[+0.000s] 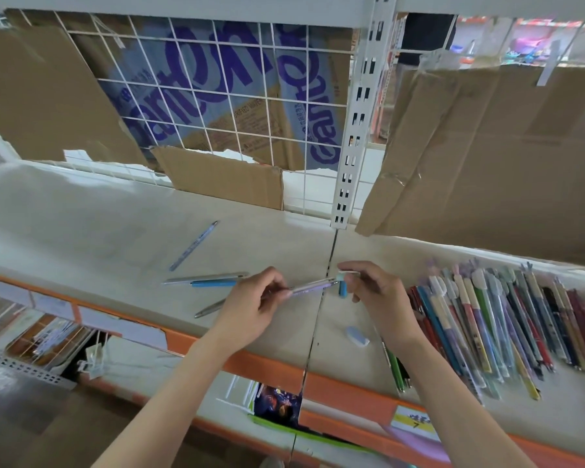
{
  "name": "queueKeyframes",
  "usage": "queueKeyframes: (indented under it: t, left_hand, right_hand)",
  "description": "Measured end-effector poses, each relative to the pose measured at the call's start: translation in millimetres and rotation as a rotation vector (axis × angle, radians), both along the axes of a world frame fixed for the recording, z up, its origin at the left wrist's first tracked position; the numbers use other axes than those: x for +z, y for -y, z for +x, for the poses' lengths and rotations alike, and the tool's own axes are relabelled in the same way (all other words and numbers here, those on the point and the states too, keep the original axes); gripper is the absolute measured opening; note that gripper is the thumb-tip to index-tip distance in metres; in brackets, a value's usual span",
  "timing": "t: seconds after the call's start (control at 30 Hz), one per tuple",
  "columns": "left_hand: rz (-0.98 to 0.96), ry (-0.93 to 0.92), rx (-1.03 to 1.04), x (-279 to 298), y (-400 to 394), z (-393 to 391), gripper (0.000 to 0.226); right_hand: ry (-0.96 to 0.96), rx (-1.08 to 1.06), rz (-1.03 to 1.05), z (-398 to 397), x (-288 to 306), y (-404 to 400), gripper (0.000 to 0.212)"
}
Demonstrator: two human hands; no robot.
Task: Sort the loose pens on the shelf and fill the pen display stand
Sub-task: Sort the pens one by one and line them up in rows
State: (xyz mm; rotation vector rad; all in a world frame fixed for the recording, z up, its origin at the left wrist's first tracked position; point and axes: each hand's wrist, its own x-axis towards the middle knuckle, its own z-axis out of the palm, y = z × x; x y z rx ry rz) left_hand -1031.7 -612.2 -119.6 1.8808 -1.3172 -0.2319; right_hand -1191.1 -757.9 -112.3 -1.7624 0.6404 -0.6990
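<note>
Both hands are working over the shelf [81, 211] right at its centre seam. The left hand [250, 309] is pinching a lilac pen [313, 286] between thumb and curled fingertips, and the barrel is pointing out to the right, reaching across to the other hand. The right hand [375, 298] is curling its fingers around a pale blue cap [344, 288], which is hanging just below its fingertips and touching the lilac pen's tip; whether cap and pen are joined is hard to tell.

Just left of the left fingers, a silver pen [205, 278] and a blue pen [213, 283] are lying side by side, with a grey pen [210, 308] poking out from under the knuckles. Farther beyond them, a light blue pen [194, 246] is lying on its own at a slant.

Below the right fingers, a small pale blue eraser [358, 336] is sitting near the wrist. To the right of that hand, a dense row of pens [507, 325] is lying fanned across the shelf.
</note>
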Motion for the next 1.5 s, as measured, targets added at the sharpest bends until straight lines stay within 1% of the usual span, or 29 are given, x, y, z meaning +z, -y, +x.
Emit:
queueKeyframes:
  t: [0.13, 0.23, 0.3, 0.43, 0.5, 0.53, 0.57, 0.6, 0.67, 0.7, 0.73, 0.77, 0.8, 0.87, 0.93, 1.03, 1.1, 1.13, 1.17, 1.2, 1.23, 1.3, 1.33, 1.37, 1.43, 1.5]
  left_hand:
    - [0.016, -0.013, -0.026, -0.7, 1.4, -5.8, 0.011]
    - [0.068, -0.101, -0.020, -0.9, 5.0, -15.1, 0.026]
    - [0.131, -0.206, -0.004, -0.5, 7.0, -18.8, 0.032]
    - [0.210, -0.528, -0.024, 2.0, 14.8, -32.5, 0.025]
    - [0.209, -0.638, -0.050, 4.9, 25.0, -42.2, 0.026]
    - [0.206, -0.649, -0.065, 6.0, 30.7, -45.4, 0.027]
    - [0.205, -0.604, -0.070, 6.3, 35.7, -47.0, 0.027]
    - [0.199, -0.508, -0.067, 5.4, 39.2, -47.6, 0.025]
    - [0.175, -0.303, -0.107, 0.1, 41.4, -48.0, 0.014]
    - [0.187, -0.204, -0.171, -3.9, 41.2, -48.9, 0.013]
    - [0.220, -0.099, -0.242, -9.0, 41.4, -51.3, 0.016]
    - [0.256, -0.001, -0.294, -14.7, 42.3, -54.4, 0.019]
    - [0.273, 0.081, -0.306, -19.0, 42.9, -56.7, 0.018]
    - [0.255, 0.199, -0.242, -22.1, 43.6, -56.3, 0.016]
    - [0.228, 0.221, -0.188, -21.8, 43.0, -51.0, 0.019]
    - [0.178, 0.160, -0.119, -18.6, 37.4, -40.5, 0.021]
    - [0.138, 0.175, 0.011, -18.4, 34.5, -30.7, 0.015]
    - [0.125, 0.186, 0.078, -18.7, 33.6, -25.4, 0.013]
    - [0.121, 0.195, 0.130, -19.3, 33.0, -20.8, 0.012]
    - [0.133, 0.206, 0.163, -20.3, 33.2, -17.3, 0.014]
    - [0.161, 0.217, 0.180, -21.7, 34.4, -14.9, 0.018]
    - [0.214, 0.219, 0.189, -24.3, 36.9, -12.9, 0.023]
    - [0.222, 0.206, 0.192, -24.6, 38.0, -12.9, 0.023]
    - [0.226, 0.194, 0.193, -24.6, 38.5, -13.0, 0.021]
    - [0.247, 0.207, 0.183, -24.7, 38.7, -12.9, 0.018]
    - [0.261, 0.243, 0.173, -24.6, 36.4, -13.1, 0.016]
  right_hand:
    - [-0.072, 0.091, 0.000, 1.7, -0.4, -1.5, 0.028]
    - [-0.002, 0.108, 0.123, 2.6, 1.2, -5.3, 0.028]
    - [0.035, 0.103, 0.172, 0.7, -0.2, -8.8, 0.027]
    - [0.104, 0.116, 0.231, -3.1, -5.1, -12.6, 0.028]
    - [0.160, 0.032, 0.269, -2.9, -3.4, -10.1, 0.027]
    - [0.173, -0.038, 0.273, -3.5, -1.6, -6.6, 0.026]
    - [0.171, -0.111, 0.260, -5.8, 0.6, -1.8, 0.023]
    - [0.145, -0.175, 0.218, -9.3, 2.8, 4.7, 0.021]
    - [-0.014, -0.228, 0.021, -18.9, 5.9, 18.5, 0.017]
    - [-0.125, -0.218, -0.095, -23.4, 6.5, 22.4, 0.016]
    - [-0.228, -0.196, -0.185, -26.8, 5.7, 23.6, 0.015]
    - [-0.311, -0.167, -0.232, -28.4, 3.9, 22.1, 0.015]
    - [-0.369, -0.131, -0.241, -28.7, 1.9, 18.4, 0.015]
    - [-0.465, -0.051, -0.272, -27.4, -2.1, 8.6, 0.017]
    - [-0.550, 0.023, -0.385, -25.0, -4.5, 2.2, 0.021]
    - [-0.745, 0.059, -0.487, -20.5, -0.4, 0.0, 0.025]
    - [-0.885, 0.047, -0.526, -19.5, 3.4, 0.9, 0.029]
    - [-0.924, 0.036, -0.529, -18.8, 6.0, 1.4, 0.028]
    - [-0.927, 0.027, -0.515, -17.3, 8.4, 2.1, 0.026]
    - [-0.890, 0.017, -0.490, -14.8, 10.4, 3.2, 0.023]
    - [-0.821, 0.000, -0.475, -10.9, 11.5, 5.0, 0.018]
    - [-0.675, -0.058, -0.518, 0.4, 11.3, 11.6, 0.013]
    - [-0.634, -0.079, -0.547, 6.7, 9.1, 16.3, 0.015]
    - [-0.626, -0.085, -0.571, 12.7, 6.2, 21.4, 0.021]
    - [-0.692, -0.053, -0.620, 21.1, -1.6, 29.9, 0.030]
    - [-0.782, -0.020, -0.671, 25.3, -9.1, 34.7, 0.030]
